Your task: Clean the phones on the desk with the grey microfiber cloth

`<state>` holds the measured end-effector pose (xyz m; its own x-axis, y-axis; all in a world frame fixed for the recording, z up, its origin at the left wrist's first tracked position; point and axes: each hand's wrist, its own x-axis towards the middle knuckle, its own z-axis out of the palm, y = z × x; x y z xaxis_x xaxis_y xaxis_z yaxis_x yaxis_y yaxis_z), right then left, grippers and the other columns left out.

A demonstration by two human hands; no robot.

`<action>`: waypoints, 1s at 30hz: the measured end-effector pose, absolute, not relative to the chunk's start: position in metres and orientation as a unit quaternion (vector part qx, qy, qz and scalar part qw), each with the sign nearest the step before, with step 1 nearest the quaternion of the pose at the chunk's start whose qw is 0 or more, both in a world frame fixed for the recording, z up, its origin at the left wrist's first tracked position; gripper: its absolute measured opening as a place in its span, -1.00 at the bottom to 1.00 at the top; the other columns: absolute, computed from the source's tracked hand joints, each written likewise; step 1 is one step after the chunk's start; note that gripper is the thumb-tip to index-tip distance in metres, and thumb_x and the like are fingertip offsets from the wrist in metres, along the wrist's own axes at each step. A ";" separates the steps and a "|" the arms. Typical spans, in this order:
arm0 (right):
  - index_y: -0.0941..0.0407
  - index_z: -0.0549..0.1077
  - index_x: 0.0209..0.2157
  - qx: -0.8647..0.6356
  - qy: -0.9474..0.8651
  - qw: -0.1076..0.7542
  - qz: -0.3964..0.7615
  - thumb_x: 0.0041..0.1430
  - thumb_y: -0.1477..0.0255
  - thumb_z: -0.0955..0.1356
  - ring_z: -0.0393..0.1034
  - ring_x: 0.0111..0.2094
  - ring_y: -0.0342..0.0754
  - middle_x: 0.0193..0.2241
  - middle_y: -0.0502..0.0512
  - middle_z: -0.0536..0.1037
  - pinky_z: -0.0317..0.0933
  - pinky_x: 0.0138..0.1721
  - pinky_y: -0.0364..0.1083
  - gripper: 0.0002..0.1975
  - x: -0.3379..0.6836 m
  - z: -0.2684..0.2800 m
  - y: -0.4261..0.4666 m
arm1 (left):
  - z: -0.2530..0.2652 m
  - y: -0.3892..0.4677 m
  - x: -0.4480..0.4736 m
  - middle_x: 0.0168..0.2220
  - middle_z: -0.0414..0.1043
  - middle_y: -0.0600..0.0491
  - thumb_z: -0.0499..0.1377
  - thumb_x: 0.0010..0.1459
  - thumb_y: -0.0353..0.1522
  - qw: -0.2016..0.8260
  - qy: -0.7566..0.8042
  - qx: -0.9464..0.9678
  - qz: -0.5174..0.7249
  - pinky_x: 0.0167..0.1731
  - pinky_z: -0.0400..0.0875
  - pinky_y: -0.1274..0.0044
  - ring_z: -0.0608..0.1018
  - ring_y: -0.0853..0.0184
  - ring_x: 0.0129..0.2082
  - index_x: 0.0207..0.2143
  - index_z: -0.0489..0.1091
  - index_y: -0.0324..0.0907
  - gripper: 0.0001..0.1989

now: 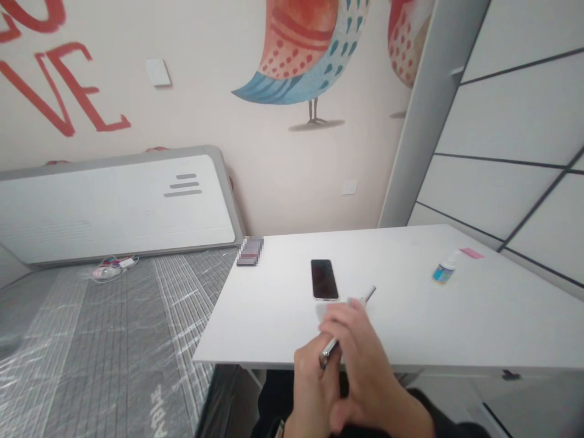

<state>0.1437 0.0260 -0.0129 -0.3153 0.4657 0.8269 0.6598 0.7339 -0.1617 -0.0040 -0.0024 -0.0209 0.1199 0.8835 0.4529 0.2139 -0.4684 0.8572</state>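
Both of my hands are together at the table's front edge, around a slim silver pen-like rod (329, 348). My left hand (309, 380) is closed with one shiny end of the rod sticking out between its fingers. My right hand (360, 359) lies across the left, fingers curled over the rod; a thin silver tip shows beyond them. The rod's middle is hidden by the right fingers. A pale, whitish piece (321, 311) pokes out by the right fingertips; I cannot make out what it is. Just beyond lies a phone (323, 280) with a dark screen.
On the white table (260, 322) stand a small bottle with a blue label (443, 271) and, near it, a pink slip (472, 253). A blurred-out flat item (250, 251) lies at the back left corner. Left is a plastic-covered mattress (137, 340) with a bundle of cables (114, 267).
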 end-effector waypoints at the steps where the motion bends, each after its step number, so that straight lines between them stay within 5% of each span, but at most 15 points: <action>1: 0.12 0.33 0.09 -0.327 -0.820 0.458 -0.103 0.18 -0.33 -0.06 0.50 -0.01 0.19 -0.09 0.25 0.57 0.20 0.21 0.26 -0.08 0.144 -0.012 0.025 | -0.020 -0.003 -0.004 -0.32 0.67 -0.04 0.06 0.40 -0.23 0.318 0.402 0.681 0.523 -0.28 0.60 0.54 0.68 0.25 -0.36 -0.19 0.62 -0.21 -0.63; 5: 0.14 0.32 0.12 -0.392 -0.779 0.474 -0.121 0.27 -0.26 -0.02 0.51 -0.05 0.23 -0.10 0.29 0.56 0.18 0.19 0.33 -0.16 0.147 -0.010 0.028 | -0.014 -0.005 -0.005 -0.02 0.64 -0.06 0.10 0.39 -0.29 0.298 0.373 0.690 0.544 0.04 0.53 0.46 0.66 0.19 -0.03 0.05 0.56 -0.15 -0.68; 9: 0.15 0.28 0.16 -0.344 -0.817 0.454 -0.088 0.19 -0.32 -0.01 0.45 0.04 0.25 -0.03 0.30 0.54 0.12 0.25 0.31 -0.08 0.146 -0.012 0.030 | -0.015 -0.006 -0.005 -0.22 0.69 -0.04 0.09 0.39 -0.26 0.316 0.400 0.661 0.551 -0.22 0.61 0.55 0.71 0.23 -0.26 -0.13 0.63 -0.20 -0.67; 14: 0.18 0.29 0.19 -0.411 -0.781 0.463 -0.090 0.23 -0.29 0.00 0.39 0.12 0.32 0.01 0.38 0.51 0.07 0.26 0.40 -0.08 0.144 -0.017 0.033 | -0.022 -0.001 -0.008 -0.02 0.64 -0.07 0.13 0.36 -0.28 0.311 0.403 0.661 0.551 0.03 0.55 0.44 0.67 0.17 -0.02 0.01 0.58 -0.17 -0.69; 18: 0.18 0.20 0.27 -0.328 -0.839 0.431 -0.046 0.14 -0.36 0.02 0.41 0.14 0.26 0.08 0.38 0.50 0.14 0.27 0.31 0.02 0.140 -0.023 0.031 | -0.029 0.008 -0.008 -0.33 0.67 -0.03 0.10 0.36 -0.25 0.321 0.416 0.658 0.540 -0.30 0.60 0.52 0.68 0.24 -0.36 -0.25 0.62 -0.23 -0.67; 22: 0.20 0.24 0.23 -0.398 -0.802 0.442 -0.052 0.23 -0.28 -0.01 0.38 0.18 0.30 0.08 0.41 0.50 0.10 0.27 0.37 -0.07 0.142 -0.025 0.035 | -0.034 0.013 -0.008 -0.04 0.64 -0.08 0.11 0.36 -0.29 0.311 0.416 0.674 0.526 0.02 0.53 0.42 0.65 0.18 -0.04 -0.01 0.57 -0.20 -0.69; 26: 0.19 0.26 0.22 -0.337 -0.841 0.420 -0.042 0.17 -0.34 0.03 0.38 0.17 0.28 0.06 0.39 0.51 0.10 0.28 0.33 -0.02 0.142 -0.027 0.038 | -0.036 0.014 -0.008 -0.32 0.67 -0.03 0.09 0.36 -0.22 0.308 0.430 0.666 0.526 -0.24 0.60 0.49 0.68 0.23 -0.33 -0.23 0.62 -0.22 -0.65; 30: 0.21 0.29 0.17 -0.406 -0.793 0.448 -0.071 0.24 -0.28 0.03 0.36 0.17 0.32 0.04 0.43 0.50 0.05 0.27 0.41 -0.09 0.146 -0.032 0.042 | -0.032 0.012 -0.008 0.00 0.63 -0.06 0.12 0.35 -0.24 0.315 0.417 0.662 0.537 0.06 0.53 0.42 0.65 0.17 0.00 0.01 0.58 -0.16 -0.67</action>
<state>0.1463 0.0425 -0.0317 -0.2694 0.5798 0.7690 0.7078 0.6607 -0.2501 -0.0080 0.0121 -0.0320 0.0761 0.8910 0.4476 0.2144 -0.4531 0.8653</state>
